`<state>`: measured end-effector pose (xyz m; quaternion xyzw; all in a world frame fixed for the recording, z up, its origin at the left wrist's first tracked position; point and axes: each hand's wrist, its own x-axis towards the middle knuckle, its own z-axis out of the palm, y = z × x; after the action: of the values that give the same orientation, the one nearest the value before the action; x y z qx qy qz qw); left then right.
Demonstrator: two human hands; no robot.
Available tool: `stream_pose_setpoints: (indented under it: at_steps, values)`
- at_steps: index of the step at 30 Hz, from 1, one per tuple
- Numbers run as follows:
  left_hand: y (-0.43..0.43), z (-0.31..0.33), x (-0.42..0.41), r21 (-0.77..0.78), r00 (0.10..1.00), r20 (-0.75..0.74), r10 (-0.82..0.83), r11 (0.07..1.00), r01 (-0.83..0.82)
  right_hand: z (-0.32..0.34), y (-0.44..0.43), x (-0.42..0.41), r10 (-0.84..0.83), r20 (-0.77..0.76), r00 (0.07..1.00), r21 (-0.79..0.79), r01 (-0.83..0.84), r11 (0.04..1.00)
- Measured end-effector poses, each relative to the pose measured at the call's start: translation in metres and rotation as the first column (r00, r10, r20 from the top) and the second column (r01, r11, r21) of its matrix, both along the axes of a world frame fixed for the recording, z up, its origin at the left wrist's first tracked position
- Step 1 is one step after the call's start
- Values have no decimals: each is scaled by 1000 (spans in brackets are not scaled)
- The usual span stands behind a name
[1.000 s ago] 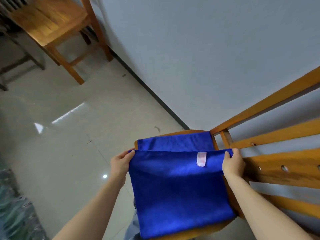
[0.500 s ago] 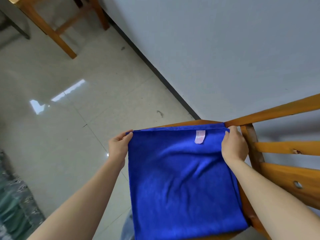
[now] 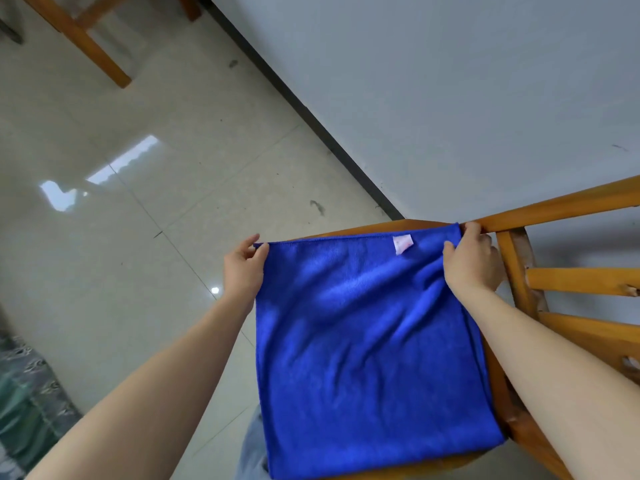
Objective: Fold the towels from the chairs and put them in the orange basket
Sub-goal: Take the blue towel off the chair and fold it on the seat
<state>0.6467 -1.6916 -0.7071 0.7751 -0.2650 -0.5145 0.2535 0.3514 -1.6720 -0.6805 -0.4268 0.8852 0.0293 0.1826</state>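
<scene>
We see blue towel (image 3: 367,341) flat on wooden chair (image 3: 568,205) seat, white tag (image 3: 402,243) at far edge. Left hand (image 3: 242,268) pinches far-left corner, right hand (image 3: 472,261) pinches far-right corner beside chair back.

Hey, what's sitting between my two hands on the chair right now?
In the head view, the far edge of the blue towel stretches between the left hand and right hand, with its small pale tag nearer the right one.
</scene>
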Motion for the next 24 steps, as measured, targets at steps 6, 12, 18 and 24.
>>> stream_pose_setpoints:
  at_steps: [6, 12, 18, 24]
  values:
    - [67, 7, 9, 33, 974, 152, -169, 986, 166, -4, 89, 12, -71, 154, 986, -90, 86, 992]
    - [195, 22, 15, 376, 993, 104, -53, 926, 10, 9, 205, 12, -224, 174, 959, 112, 207, 972]
    - [254, 38, 2, 467, 1000, 4, 16, 884, -16, 15, 246, 5, -387, 269, 882, 239, 328, 914]
    - [268, 38, -6, 447, 996, 16, 86, 891, -85, 17, 249, 1, -316, 173, 933, 180, 285, 941]
